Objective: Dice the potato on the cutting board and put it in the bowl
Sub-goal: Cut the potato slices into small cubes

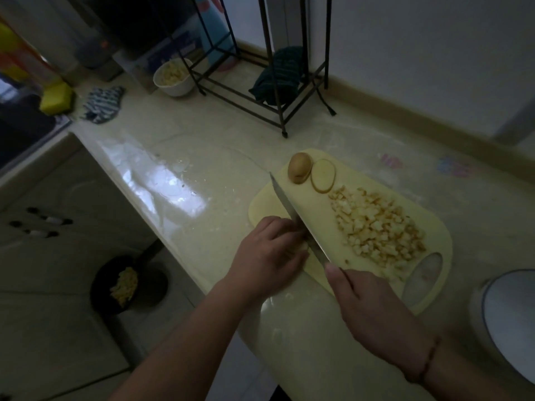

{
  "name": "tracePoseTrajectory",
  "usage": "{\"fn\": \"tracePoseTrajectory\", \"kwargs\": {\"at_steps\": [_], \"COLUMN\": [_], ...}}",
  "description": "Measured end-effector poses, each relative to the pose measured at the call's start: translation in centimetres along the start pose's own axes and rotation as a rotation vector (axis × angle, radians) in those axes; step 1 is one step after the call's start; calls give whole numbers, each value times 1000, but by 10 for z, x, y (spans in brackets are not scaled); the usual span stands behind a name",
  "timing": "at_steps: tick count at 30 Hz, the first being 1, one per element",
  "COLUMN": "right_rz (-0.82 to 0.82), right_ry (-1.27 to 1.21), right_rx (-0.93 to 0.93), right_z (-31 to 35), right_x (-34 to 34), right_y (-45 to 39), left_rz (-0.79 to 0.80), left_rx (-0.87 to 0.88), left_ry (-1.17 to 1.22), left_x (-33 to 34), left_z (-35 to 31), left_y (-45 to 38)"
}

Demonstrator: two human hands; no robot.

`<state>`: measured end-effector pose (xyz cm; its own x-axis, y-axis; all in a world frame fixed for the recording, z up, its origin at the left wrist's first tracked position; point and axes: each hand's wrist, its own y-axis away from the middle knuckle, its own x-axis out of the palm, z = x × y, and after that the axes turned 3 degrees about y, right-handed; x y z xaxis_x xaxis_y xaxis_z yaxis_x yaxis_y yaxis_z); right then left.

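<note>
1. I can read no writing: the box [170, 53] far behind the board [362, 180] has print on it, but it is too dark and blurred.
2. My left hand [270, 251] lies palm down on the near left corner of the board, fingers curled over a potato piece. The piece is almost fully hidden under my fingers, so I cannot tell its shape.
3. My right hand [373, 311] grips the knife [292, 209] by the handle, which is hidden inside my fist. My forefinger lies along the top of the blade. A thin bracelet [428, 357] is on this wrist.
4. The blade runs from my right hand toward the far left edge of the board and touches the fingers of my left hand.
5. A heap of dice [376, 227] lies on the right half of the board.
6. At the far end of the board stand a potato end [299, 167] with skin and, just beside it, a round slice [323, 175].
7. The bowl [173, 76], already holding dice, stands well apart from the board, at the far left beside a wire rack [260, 82].
8. On the floor to the left of the board, a dark pan [121, 282] holds yellow bits; I cannot make out what they are.
9. A white round thing [506, 314] to the right of the board is cut off by the frame edge.
</note>
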<state>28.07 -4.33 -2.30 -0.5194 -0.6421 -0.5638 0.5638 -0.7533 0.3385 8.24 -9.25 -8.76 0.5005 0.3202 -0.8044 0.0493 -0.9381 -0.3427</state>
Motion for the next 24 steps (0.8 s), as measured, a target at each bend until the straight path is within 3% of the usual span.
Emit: {"fn": "tracePoseTrajectory", "kwargs": {"at_steps": [5,24], "right_rz": [-4,16], "right_ry": [3,23], "right_rx": [-6,77], "right_z": [0,-6], "right_x": [-4,6], "right_y": [10,30], "left_rz": [4,27], "left_rx": [63,14], "left_ry": [-32,0], "left_x": [-4,-3], "left_z": [6,9], "left_y": [9,2]}}
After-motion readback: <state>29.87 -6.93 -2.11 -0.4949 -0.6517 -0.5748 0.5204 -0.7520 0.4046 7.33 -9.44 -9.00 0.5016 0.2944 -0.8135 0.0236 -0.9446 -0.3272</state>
